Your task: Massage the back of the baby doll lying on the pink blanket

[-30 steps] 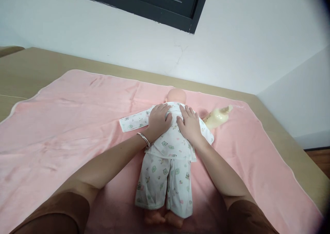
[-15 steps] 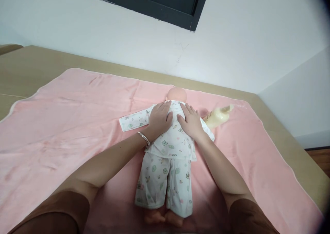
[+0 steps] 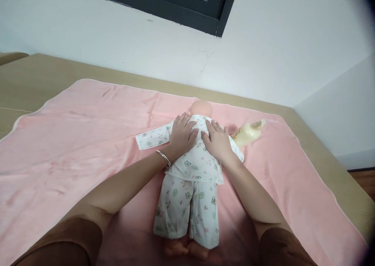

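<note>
A baby doll [image 3: 201, 108] lies on a pink blanket [image 3: 73, 133], its head toward the wall and its feet toward me. It wears a white patterned top [image 3: 199, 164] and matching trousers [image 3: 175, 207]. My left hand [image 3: 182, 134] rests flat on the left side of the top near the shoulder, fingers spread. On the right side, my right hand [image 3: 218, 141] lies flat with its fingers apart. Neither hand grips anything. Beside the doll's right-hand sleeve lies a pale yellow baby bottle [image 3: 248, 133], partly hidden by that sleeve.
The blanket covers most of a light wooden table [image 3: 52, 68]. Behind it stands a white wall [image 3: 164, 51] with a dark window frame [image 3: 175, 8] above. Another wall meets it at the right.
The fingers of my left hand have spread a little on the top. My right hand stays in nearly the same place, and the doll and bottle have not moved.
</note>
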`<act>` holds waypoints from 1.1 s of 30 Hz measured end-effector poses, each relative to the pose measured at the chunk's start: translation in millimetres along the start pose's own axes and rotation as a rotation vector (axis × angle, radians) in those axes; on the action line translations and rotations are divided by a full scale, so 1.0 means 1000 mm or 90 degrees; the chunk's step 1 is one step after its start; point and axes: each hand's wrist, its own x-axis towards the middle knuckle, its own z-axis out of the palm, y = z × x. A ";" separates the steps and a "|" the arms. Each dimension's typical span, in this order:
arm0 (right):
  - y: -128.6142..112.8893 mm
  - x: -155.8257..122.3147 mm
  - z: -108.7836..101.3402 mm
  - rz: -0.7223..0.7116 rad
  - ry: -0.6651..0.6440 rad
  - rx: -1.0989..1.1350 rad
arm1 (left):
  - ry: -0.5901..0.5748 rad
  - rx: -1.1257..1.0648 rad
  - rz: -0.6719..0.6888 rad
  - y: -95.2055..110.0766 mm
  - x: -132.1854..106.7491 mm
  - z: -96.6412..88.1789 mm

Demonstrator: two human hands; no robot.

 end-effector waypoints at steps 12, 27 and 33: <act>-0.021 -0.020 -0.014 -0.033 0.011 -0.065 | -0.001 -0.014 0.032 0.003 0.001 -0.005; -0.014 -0.010 -0.011 -0.034 -0.028 -0.018 | -0.032 -0.037 0.110 -0.001 0.003 -0.002; -0.019 -0.018 -0.016 -0.018 0.010 -0.039 | 0.021 -0.012 0.002 0.003 0.000 0.000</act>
